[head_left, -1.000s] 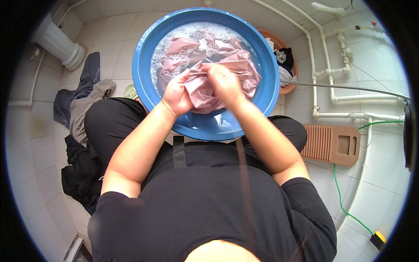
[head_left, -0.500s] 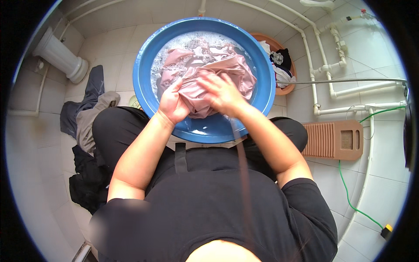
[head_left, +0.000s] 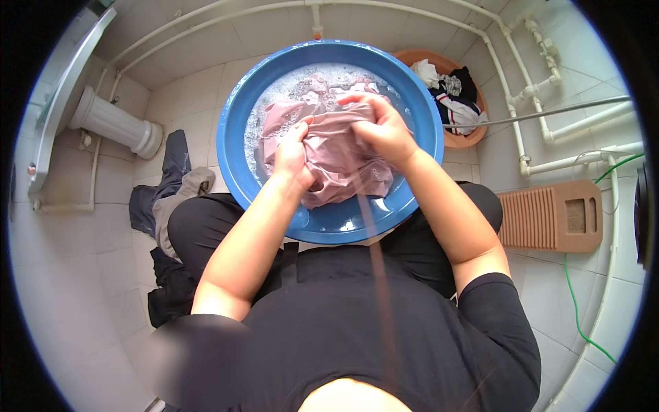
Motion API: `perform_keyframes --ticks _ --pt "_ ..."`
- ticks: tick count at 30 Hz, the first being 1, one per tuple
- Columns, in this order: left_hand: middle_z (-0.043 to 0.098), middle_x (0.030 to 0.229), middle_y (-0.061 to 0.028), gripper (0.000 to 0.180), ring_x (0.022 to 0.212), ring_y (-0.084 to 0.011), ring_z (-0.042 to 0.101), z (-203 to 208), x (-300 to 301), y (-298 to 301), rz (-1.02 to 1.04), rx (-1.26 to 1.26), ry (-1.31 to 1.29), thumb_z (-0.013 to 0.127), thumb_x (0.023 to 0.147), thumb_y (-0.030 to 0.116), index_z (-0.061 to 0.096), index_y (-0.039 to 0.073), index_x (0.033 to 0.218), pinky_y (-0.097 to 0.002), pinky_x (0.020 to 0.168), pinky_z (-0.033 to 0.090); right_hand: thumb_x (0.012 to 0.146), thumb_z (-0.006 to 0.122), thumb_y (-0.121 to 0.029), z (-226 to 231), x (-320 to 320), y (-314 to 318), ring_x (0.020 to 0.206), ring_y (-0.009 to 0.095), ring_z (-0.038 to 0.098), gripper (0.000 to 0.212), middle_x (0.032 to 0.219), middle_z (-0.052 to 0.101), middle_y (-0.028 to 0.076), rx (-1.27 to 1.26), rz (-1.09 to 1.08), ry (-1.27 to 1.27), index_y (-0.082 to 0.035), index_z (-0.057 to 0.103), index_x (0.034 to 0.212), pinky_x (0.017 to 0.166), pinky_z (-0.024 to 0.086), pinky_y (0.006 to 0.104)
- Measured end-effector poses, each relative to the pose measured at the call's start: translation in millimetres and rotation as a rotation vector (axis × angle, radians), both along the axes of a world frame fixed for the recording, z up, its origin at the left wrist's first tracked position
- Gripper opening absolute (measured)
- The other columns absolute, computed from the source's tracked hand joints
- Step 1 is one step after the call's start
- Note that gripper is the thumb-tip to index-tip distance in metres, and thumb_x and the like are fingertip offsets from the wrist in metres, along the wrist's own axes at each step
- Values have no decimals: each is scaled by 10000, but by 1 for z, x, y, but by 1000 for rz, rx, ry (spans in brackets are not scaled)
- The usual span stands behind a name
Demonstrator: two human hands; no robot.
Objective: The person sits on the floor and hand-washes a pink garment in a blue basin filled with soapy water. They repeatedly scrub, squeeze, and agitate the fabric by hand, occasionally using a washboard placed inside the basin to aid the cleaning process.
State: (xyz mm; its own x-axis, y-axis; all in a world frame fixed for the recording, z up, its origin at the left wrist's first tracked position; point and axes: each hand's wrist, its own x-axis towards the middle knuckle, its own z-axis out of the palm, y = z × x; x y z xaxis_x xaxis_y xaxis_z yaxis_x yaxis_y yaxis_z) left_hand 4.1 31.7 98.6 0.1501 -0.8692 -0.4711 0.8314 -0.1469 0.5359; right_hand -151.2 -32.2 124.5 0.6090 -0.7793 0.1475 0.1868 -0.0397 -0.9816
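Observation:
A wet pink garment (head_left: 336,147) lies bunched in soapy water inside a round blue basin (head_left: 230,147). My left hand (head_left: 294,159) is closed on the garment's left side, with the thumb and fingertips pinching a fold. On the other side my right hand (head_left: 386,130) grips the cloth near its upper right, fingers curled over the edge. Between the two hands the fabric is drawn up in wrinkles. White suds (head_left: 309,77) float along the basin's far side.
An orange-brown basin (head_left: 465,141) with black and white clothes stands at the far right. A brown washboard (head_left: 549,216) lies to the right. Dark and beige clothes (head_left: 180,185) are on the floor at left, near a white pedestal (head_left: 117,123). White pipes (head_left: 511,96) line the walls.
My right hand has moved from spread, blurred fingers over the cloth to a curled grip at its upper right. The garment is stretched more between both hands. The view has shifted slightly.

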Motion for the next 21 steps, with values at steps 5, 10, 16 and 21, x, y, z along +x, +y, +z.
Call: perform_keyframes --ticks 5,10,16,21 --pt "546 1023 -110 318 898 -207 564 -6 -23 -16 -196 256 -346 416 941 343 503 63 1067 -382 760 507 637 674 -165 4 31 59 663 259 566 173 719 516 78 -990 -12 195 -67 540 683 663 471 321" --pt "561 975 -84 372 834 -208 572 14 -53 -13 -15 161 -108 429 931 400 534 59 1039 -364 688 508 828 578 -258 -32 24 4 512 274 545 335 550 528 137 -812 -561 407 -54 556 563 475 430 369" --pt "597 908 -75 354 826 -216 587 -24 -36 -10 -29 102 -28 440 927 372 565 46 984 -355 717 502 829 509 -274 -37 24 42 590 283 586 253 669 613 127 -929 -413 388 -76 615 713 528 474 377" --pt "607 828 -71 315 790 -208 588 -19 -47 -4 -24 72 -51 445 928 361 590 83 906 -328 705 490 837 503 -262 -46 24 33 599 299 591 241 627 598 120 -883 -482 523 -102 608 689 569 472 417"
